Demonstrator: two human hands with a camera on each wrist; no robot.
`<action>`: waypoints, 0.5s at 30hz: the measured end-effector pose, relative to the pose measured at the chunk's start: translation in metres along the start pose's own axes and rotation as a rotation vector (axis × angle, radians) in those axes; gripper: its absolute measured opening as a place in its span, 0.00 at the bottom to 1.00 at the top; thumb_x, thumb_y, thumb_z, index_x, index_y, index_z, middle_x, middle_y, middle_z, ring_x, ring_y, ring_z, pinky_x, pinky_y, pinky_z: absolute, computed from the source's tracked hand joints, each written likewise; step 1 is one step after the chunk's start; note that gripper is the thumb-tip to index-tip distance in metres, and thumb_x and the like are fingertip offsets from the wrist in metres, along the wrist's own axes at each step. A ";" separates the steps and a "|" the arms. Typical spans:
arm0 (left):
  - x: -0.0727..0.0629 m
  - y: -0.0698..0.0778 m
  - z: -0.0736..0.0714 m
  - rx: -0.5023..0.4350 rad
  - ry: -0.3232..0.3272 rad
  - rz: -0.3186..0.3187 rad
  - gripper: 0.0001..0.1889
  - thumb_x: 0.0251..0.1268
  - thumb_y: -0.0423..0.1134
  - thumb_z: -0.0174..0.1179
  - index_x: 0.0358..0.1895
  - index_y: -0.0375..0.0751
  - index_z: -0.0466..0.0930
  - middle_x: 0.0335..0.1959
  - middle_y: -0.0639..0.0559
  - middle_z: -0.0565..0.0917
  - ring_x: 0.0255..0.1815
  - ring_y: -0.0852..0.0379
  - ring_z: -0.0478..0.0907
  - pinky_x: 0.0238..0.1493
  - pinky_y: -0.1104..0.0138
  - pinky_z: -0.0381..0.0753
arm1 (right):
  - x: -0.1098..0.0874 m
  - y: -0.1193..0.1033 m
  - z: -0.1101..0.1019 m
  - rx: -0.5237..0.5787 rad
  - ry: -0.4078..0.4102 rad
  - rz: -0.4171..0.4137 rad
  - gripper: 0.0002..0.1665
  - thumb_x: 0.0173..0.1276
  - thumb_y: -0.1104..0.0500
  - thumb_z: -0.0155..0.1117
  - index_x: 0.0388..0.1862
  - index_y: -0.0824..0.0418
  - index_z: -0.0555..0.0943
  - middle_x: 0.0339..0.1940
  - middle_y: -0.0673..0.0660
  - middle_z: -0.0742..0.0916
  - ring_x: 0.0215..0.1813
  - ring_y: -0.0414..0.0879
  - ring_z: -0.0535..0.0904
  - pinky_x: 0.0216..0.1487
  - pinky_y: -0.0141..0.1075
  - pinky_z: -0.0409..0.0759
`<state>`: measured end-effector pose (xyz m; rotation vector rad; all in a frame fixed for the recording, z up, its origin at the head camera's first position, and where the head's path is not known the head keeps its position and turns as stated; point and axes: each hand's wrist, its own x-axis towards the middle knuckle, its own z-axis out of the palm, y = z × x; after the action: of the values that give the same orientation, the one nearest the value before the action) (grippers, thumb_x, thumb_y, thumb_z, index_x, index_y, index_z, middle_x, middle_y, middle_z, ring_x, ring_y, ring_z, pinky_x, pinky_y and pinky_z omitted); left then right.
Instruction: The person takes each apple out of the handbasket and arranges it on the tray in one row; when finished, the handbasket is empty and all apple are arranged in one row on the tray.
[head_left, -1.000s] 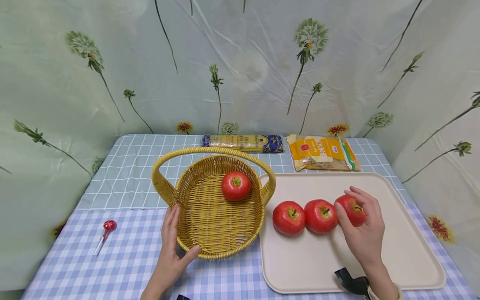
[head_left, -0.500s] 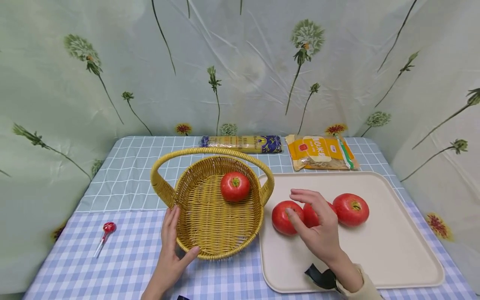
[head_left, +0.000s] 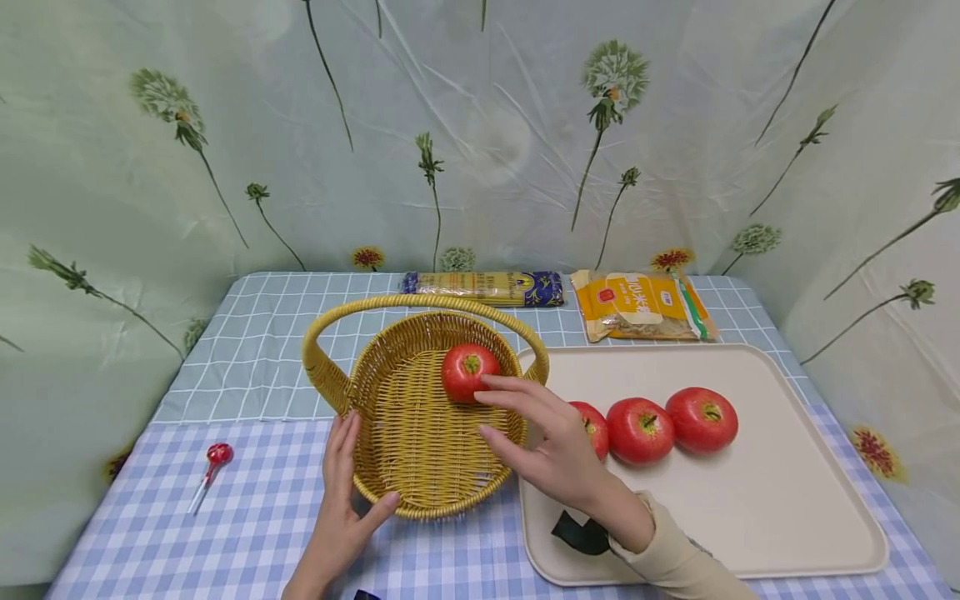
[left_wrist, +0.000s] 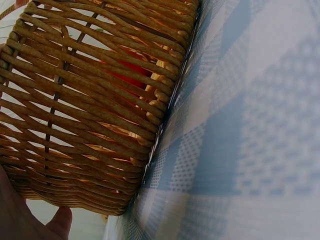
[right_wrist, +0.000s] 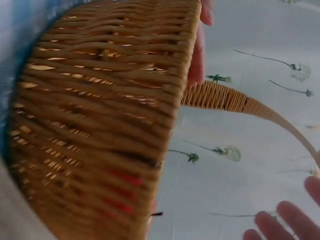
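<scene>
I read the left hand (head_left: 343, 496) as a brace: fingers extended against the basket (head_left: 416, 450), probably steadying it. The right hand (head_left: 551, 446), empty, fingers apart, hovers over it near the contained apple (head_left: 467, 367) (three more apples (head_left: 641, 432) line the tray (head_left: 787, 475)).

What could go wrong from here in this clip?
The right hand hovers over the basket near its handle and could snag it, tipping the basket.
If the hand dips, it could knock the apple inside, which might roll.
Without the left hand at its side, the basket may shift.
</scene>
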<state>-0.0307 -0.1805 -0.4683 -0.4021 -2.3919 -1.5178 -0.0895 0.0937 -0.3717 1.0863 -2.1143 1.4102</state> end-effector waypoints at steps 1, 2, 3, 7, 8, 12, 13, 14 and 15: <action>0.000 0.000 0.000 0.000 -0.002 -0.001 0.53 0.47 0.30 0.67 0.76 0.40 0.42 0.76 0.47 0.40 0.74 0.44 0.27 0.61 0.36 0.35 | 0.003 0.000 0.003 -0.006 -0.020 0.015 0.19 0.64 0.57 0.66 0.54 0.59 0.81 0.58 0.57 0.80 0.59 0.51 0.75 0.58 0.41 0.71; 0.000 0.001 -0.001 -0.002 -0.005 -0.006 0.54 0.47 0.30 0.67 0.76 0.41 0.42 0.76 0.48 0.40 0.74 0.44 0.27 0.62 0.37 0.35 | 0.007 -0.001 0.005 -0.017 -0.042 0.035 0.20 0.64 0.56 0.66 0.55 0.58 0.81 0.59 0.56 0.79 0.60 0.50 0.74 0.58 0.42 0.71; 0.000 0.001 -0.001 -0.002 -0.006 -0.009 0.54 0.47 0.30 0.67 0.76 0.41 0.41 0.76 0.48 0.40 0.74 0.45 0.27 0.62 0.37 0.36 | 0.011 -0.001 0.007 -0.038 -0.063 0.055 0.20 0.64 0.55 0.66 0.55 0.57 0.80 0.60 0.55 0.79 0.61 0.48 0.73 0.59 0.42 0.71; 0.000 0.000 -0.002 -0.004 -0.007 -0.014 0.54 0.47 0.29 0.67 0.76 0.42 0.41 0.76 0.48 0.39 0.74 0.46 0.26 0.61 0.37 0.36 | 0.024 -0.003 0.016 -0.131 -0.170 0.166 0.26 0.63 0.50 0.67 0.60 0.53 0.78 0.65 0.53 0.75 0.65 0.46 0.69 0.59 0.45 0.69; 0.000 -0.001 -0.002 -0.005 -0.008 -0.013 0.54 0.47 0.29 0.67 0.76 0.41 0.41 0.76 0.48 0.39 0.74 0.46 0.26 0.61 0.36 0.36 | 0.027 -0.003 0.018 -0.161 -0.204 0.204 0.28 0.63 0.48 0.66 0.62 0.52 0.77 0.66 0.53 0.73 0.66 0.46 0.68 0.60 0.46 0.69; -0.001 -0.002 -0.001 -0.019 -0.015 -0.006 0.53 0.48 0.29 0.67 0.76 0.40 0.41 0.76 0.47 0.38 0.74 0.45 0.25 0.59 0.32 0.36 | 0.037 -0.002 0.025 -0.266 -0.334 0.345 0.35 0.64 0.41 0.63 0.68 0.47 0.71 0.72 0.55 0.66 0.70 0.50 0.62 0.61 0.52 0.65; -0.001 -0.003 -0.001 -0.021 -0.016 -0.004 0.53 0.48 0.29 0.66 0.76 0.40 0.41 0.76 0.47 0.38 0.74 0.45 0.25 0.58 0.31 0.36 | 0.039 -0.001 0.026 -0.286 -0.358 0.374 0.36 0.64 0.40 0.62 0.69 0.47 0.69 0.73 0.56 0.65 0.70 0.51 0.61 0.62 0.53 0.64; 0.000 -0.003 -0.001 -0.021 -0.018 -0.004 0.53 0.49 0.29 0.66 0.76 0.40 0.41 0.76 0.47 0.38 0.74 0.45 0.25 0.58 0.31 0.36 | 0.042 0.000 0.027 -0.299 -0.376 0.399 0.37 0.64 0.39 0.61 0.70 0.47 0.68 0.73 0.56 0.63 0.71 0.52 0.60 0.62 0.54 0.63; 0.000 -0.003 -0.001 -0.020 -0.019 -0.004 0.53 0.49 0.29 0.67 0.76 0.40 0.41 0.76 0.47 0.38 0.74 0.45 0.25 0.58 0.31 0.36 | 0.044 0.001 0.028 -0.307 -0.390 0.420 0.37 0.64 0.39 0.61 0.70 0.48 0.68 0.74 0.57 0.63 0.71 0.53 0.58 0.62 0.55 0.62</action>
<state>-0.0314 -0.1821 -0.4703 -0.4182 -2.3947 -1.5477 -0.1155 0.0514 -0.3551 0.8813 -2.8577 1.0326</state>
